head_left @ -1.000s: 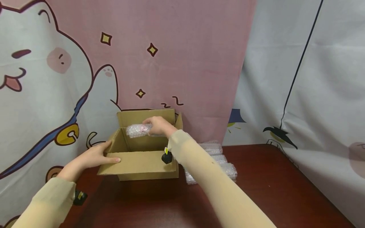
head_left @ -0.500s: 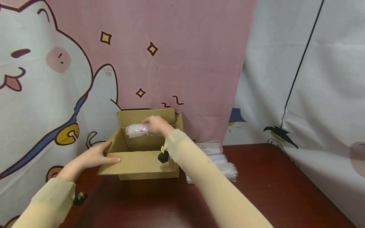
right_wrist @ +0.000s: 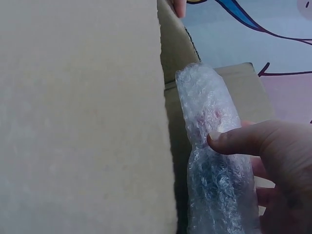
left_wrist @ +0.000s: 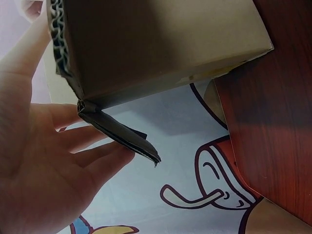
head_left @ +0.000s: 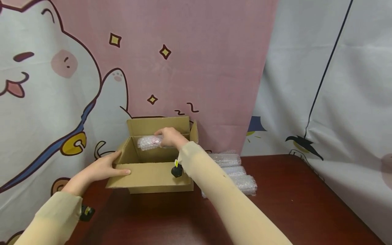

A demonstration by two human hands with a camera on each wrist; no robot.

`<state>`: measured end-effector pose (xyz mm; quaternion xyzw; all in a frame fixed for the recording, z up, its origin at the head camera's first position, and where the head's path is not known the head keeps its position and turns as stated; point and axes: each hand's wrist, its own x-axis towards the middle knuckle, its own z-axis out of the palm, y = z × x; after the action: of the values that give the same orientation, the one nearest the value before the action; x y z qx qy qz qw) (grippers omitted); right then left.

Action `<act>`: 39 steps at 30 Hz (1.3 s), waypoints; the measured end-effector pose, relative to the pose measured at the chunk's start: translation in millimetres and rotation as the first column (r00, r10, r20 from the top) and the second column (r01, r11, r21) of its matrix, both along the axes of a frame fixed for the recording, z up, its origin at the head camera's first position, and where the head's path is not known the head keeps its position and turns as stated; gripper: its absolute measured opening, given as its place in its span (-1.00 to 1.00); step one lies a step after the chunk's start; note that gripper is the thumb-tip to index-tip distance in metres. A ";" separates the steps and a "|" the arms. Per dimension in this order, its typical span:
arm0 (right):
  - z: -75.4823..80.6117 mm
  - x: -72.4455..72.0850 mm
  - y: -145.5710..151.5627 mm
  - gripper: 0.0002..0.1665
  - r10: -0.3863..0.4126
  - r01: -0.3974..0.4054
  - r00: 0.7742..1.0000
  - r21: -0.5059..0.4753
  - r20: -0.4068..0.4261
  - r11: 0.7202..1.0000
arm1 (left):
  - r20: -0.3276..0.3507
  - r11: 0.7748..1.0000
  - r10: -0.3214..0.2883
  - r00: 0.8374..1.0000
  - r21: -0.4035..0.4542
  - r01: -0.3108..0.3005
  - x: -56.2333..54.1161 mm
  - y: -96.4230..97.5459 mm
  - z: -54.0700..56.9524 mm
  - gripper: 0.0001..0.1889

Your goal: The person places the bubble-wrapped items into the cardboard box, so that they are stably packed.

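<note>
An open cardboard box (head_left: 150,175) stands on the table with its flaps folded out. My left hand (head_left: 102,168) holds its near left corner, the thumb over the front flap and the fingers behind the left flap. In the left wrist view those fingers (left_wrist: 105,156) lie against the cardboard flap (left_wrist: 119,131). Over the box opening, my right hand (head_left: 173,136) grips a bubble-wrapped cylinder (head_left: 149,142), which lies roughly level. Its thumb presses on the wrap in the right wrist view, where pinkish and dark patches show through the bubble wrap (right_wrist: 214,180).
Several more bubble-wrapped rolls (head_left: 242,183) lie on the dark red table (head_left: 284,207) right of the box, partly behind my right forearm. A printed cloth backdrop (head_left: 214,68) hangs right behind the box. The front flap (head_left: 147,173) juts out toward me.
My right hand shifted slightly left with the bubble-wrapped cylinder, then sank a little lower into the box opening. My left hand keeps its hold on the box corner.
</note>
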<state>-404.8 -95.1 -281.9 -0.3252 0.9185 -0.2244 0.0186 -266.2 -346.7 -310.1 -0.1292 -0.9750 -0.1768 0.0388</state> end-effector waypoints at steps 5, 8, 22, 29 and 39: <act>-4.7 -1.6 2.0 -0.31 -0.012 0.012 1.000 0.009 0.011 1.000 | -0.008 1.000 -0.005 1.000 0.000 0.005 -0.5 -0.3 -2.3 0.13; -8.0 -3.4 2.0 -0.31 -0.011 0.011 1.000 0.007 0.016 1.000 | -0.011 1.000 -0.008 1.000 0.001 0.008 -0.4 -0.6 -3.2 0.13; -15.4 -7.1 -1.4 -0.30 -0.012 0.012 1.000 0.012 -0.014 1.000 | -0.003 1.000 -0.009 1.000 0.024 0.010 0.5 0.2 -4.0 0.13; -14.3 -7.4 -0.4 -0.29 -0.002 0.001 0.999 -0.008 -0.036 1.000 | 0.003 1.000 -0.002 1.000 0.022 0.002 0.4 -0.1 -3.4 0.14; -0.3 -4.0 6.5 -0.31 0.078 -0.077 0.997 -0.094 0.003 0.993 | -0.003 1.000 -0.003 1.000 -0.005 0.003 -1.5 -2.0 -2.4 0.13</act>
<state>-408.8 -88.6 -282.2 -0.3602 0.8935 -0.2676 0.0149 -267.7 -348.7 -312.5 -0.1313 -0.9751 -0.1744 0.0397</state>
